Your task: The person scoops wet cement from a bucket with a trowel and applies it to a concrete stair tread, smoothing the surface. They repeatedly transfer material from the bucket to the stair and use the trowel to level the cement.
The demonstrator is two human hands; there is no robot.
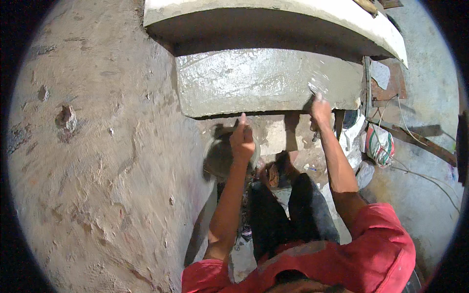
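A wet, grey cement surface (244,78), glossy on its left and middle, stretches across in front of me. My right hand (320,111) is closed round a trowel (314,88), whose shiny blade is against the cement near its right end. Motion blurs the blade, and the fist hides most of the handle. At the cement's front edge, left of the middle, is my left hand (242,140). One finger points up to that edge while the others curl loosely, with nothing visible in them.
A rough plastered wall (97,146) fills the left. Beyond the cement rises a curved pale ledge (273,10). Under my left hand sits a round, dark basin (219,155). At right lie a striped sack (379,145), a wooden plank (415,139) and loose cords (430,179).
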